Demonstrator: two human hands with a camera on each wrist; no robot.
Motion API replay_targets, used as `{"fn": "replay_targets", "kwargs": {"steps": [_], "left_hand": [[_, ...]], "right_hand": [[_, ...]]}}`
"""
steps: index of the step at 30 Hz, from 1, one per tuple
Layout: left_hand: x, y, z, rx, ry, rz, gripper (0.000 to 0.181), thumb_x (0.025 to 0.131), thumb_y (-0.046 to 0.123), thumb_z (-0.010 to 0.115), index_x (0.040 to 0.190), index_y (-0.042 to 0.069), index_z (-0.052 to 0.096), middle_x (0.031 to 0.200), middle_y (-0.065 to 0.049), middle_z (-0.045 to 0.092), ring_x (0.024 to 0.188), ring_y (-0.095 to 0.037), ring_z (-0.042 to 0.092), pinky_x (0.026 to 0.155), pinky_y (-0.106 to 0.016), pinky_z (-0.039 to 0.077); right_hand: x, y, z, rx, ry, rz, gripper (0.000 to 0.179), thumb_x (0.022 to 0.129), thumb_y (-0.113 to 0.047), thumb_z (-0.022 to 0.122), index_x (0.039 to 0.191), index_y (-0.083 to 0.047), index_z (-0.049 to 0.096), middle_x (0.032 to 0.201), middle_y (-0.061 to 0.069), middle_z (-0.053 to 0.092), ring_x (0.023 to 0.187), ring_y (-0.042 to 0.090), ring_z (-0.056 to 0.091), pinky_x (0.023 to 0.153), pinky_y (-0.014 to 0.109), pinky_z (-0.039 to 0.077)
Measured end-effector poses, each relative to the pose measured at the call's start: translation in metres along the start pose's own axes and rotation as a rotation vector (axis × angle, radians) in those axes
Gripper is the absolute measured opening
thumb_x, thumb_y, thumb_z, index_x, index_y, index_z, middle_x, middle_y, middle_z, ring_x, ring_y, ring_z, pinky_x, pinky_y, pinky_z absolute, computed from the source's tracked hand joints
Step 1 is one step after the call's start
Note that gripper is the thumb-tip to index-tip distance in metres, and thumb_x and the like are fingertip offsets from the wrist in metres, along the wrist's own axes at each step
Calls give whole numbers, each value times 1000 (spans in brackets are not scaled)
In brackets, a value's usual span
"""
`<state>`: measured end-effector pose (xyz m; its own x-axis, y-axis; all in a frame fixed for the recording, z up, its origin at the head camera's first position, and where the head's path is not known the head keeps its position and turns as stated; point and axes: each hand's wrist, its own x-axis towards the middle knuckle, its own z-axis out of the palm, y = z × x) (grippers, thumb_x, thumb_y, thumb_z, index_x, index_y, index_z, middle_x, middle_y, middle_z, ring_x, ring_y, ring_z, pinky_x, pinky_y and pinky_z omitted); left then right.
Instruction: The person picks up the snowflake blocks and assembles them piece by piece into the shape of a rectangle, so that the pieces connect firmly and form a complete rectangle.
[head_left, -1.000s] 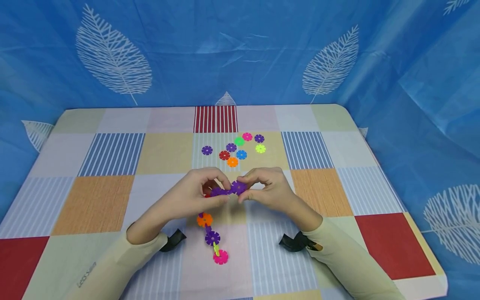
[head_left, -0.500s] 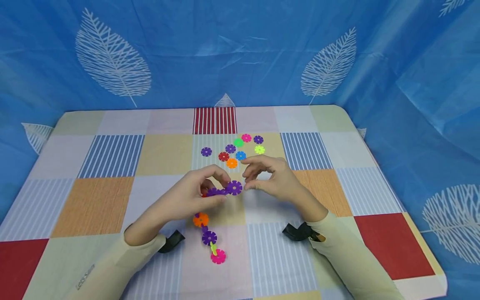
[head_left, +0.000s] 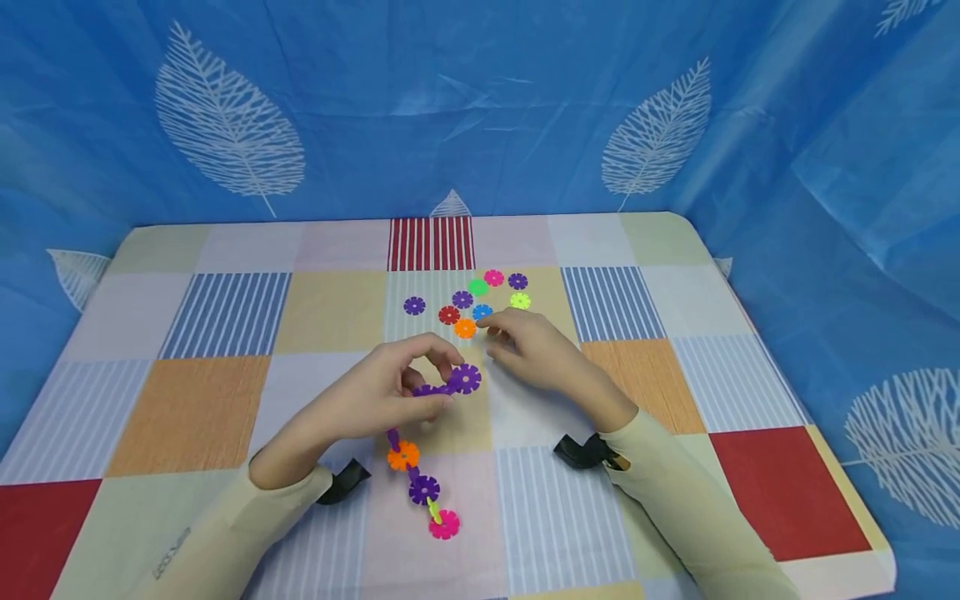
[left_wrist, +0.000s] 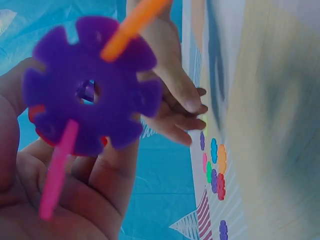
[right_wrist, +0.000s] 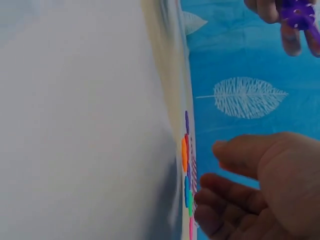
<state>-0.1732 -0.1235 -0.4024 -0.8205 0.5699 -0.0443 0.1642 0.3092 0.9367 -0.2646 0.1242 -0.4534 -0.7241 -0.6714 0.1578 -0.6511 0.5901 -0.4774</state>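
My left hand [head_left: 382,387] pinches a chain of slotted, flower-shaped plastic discs. At its free end a purple disc [head_left: 466,379] sticks out past the fingertips. Below the hand the rest of the chain hangs down, with an orange disc [head_left: 403,456], a purple one [head_left: 424,490] and a pink one [head_left: 444,524]. Up close in the left wrist view, a purple disc [left_wrist: 55,85] has an orange disc and a pink disc [left_wrist: 59,170] slotted into its edge. My right hand [head_left: 536,354] holds nothing; its loosely bent fingers are just beside the loose orange disc [head_left: 465,328].
Several loose discs lie grouped beyond the hands, among them a red disc [head_left: 449,314], a blue disc [head_left: 483,312] and a yellow disc [head_left: 520,301]. One purple disc [head_left: 414,306] lies apart at the left. A blue leaf-patterned curtain [head_left: 450,100] borders the patchwork-covered table.
My right hand has let go of the purple end disc and moved away toward the loose discs. The left hand stays nearly in place, still holding the chain.
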Motion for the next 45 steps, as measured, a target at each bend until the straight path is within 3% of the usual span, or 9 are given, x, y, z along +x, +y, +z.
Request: {"fn": "replay_targets", "kwargs": {"steps": [3, 8, 15, 22, 29, 38, 41, 45], "left_hand": [[1, -1, 1, -25, 10, 0, 38, 86, 16, 76, 118, 20, 57, 107, -7, 58, 66, -34, 66, 58, -47, 57], [-1, -2, 0, -46, 25, 0, 37, 86, 12, 76, 117, 18, 58, 106, -7, 59, 67, -36, 65, 56, -49, 56], [0, -2, 1, -20, 24, 25, 37, 86, 15, 77, 118, 19, 58, 106, -6, 59, 66, -33, 65, 56, -45, 57], [3, -1, 2, -3, 28, 25, 37, 86, 15, 76, 118, 19, 58, 106, -5, 59, 65, -24, 65, 58, -41, 57], [2, 0, 4, -32, 33, 31, 39, 86, 10, 75, 120, 18, 57, 107, -6, 58, 66, -22, 66, 58, -46, 57], [1, 1, 5, -99, 81, 28, 49, 87, 8, 74, 130, 17, 54, 109, -11, 56, 73, -35, 68, 64, -41, 58], [2, 2, 7, -121, 95, 14, 50, 87, 7, 74, 132, 18, 54, 109, -12, 55, 77, -36, 69, 65, -41, 59], [3, 2, 9, -112, 108, 0, 48, 87, 5, 74, 128, 19, 55, 109, -12, 55, 78, -35, 69, 65, -39, 59]], "right_hand": [[12, 1, 4, -67, -30, 14, 32, 92, -13, 65, 123, -6, 64, 101, 4, 63, 86, 16, 54, 81, 31, 49], [32, 0, 11, -80, -112, 53, 33, 93, -15, 62, 124, -4, 64, 102, 5, 59, 86, 16, 51, 77, 29, 47], [41, -3, 16, -112, -159, 117, 29, 89, -16, 68, 116, -7, 67, 100, 3, 56, 86, 16, 51, 77, 26, 48], [31, -4, 15, -104, -126, 144, 27, 85, -19, 73, 106, -8, 61, 99, 2, 53, 86, 16, 51, 81, 28, 50], [18, -4, 15, -91, -81, 61, 23, 85, -13, 71, 103, -11, 57, 89, -2, 58, 78, 14, 52, 72, 27, 48], [-4, -2, 8, -62, -42, -40, 19, 89, -10, 70, 107, -12, 67, 96, -2, 65, 85, 11, 58, 80, 28, 51], [-11, 3, 5, -4, -25, -64, 20, 88, -8, 70, 108, -11, 69, 97, -2, 66, 85, 10, 59, 79, 27, 51], [-20, 5, 1, 158, 3, -34, 25, 86, -6, 73, 110, -10, 70, 98, -2, 68, 83, 7, 61, 75, 24, 52]]}}
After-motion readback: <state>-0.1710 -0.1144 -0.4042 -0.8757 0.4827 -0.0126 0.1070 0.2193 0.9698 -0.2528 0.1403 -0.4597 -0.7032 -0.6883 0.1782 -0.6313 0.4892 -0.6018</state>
